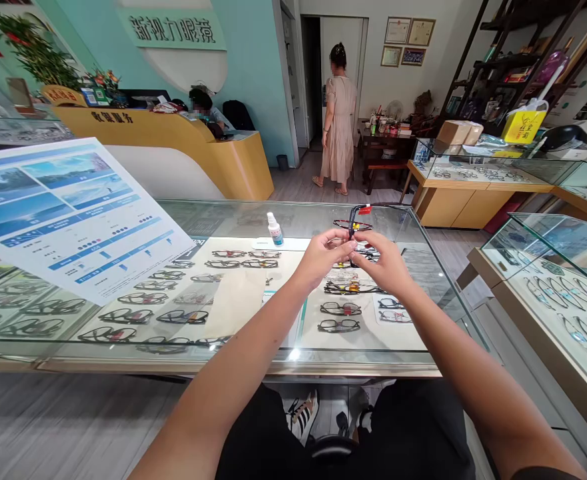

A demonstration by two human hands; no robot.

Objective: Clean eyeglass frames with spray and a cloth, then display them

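Note:
Both my hands meet above the glass display counter (423,240). My left hand (322,257) and my right hand (384,263) pinch a dark pair of glasses (354,223) between their fingertips; the frame sticks up from the fingers and has red tips. A small white spray bottle (274,230) with a blue label stands on the glass just left of my left hand. Rows of eyeglass frames (340,317) lie inside the case under the glass.
A large printed chart (73,213) rests tilted on the counter at left. More glass cases (548,280) stand to the right. A person in a beige dress (338,120) stands by the doorway, and another sits behind the yellow reception desk (173,140).

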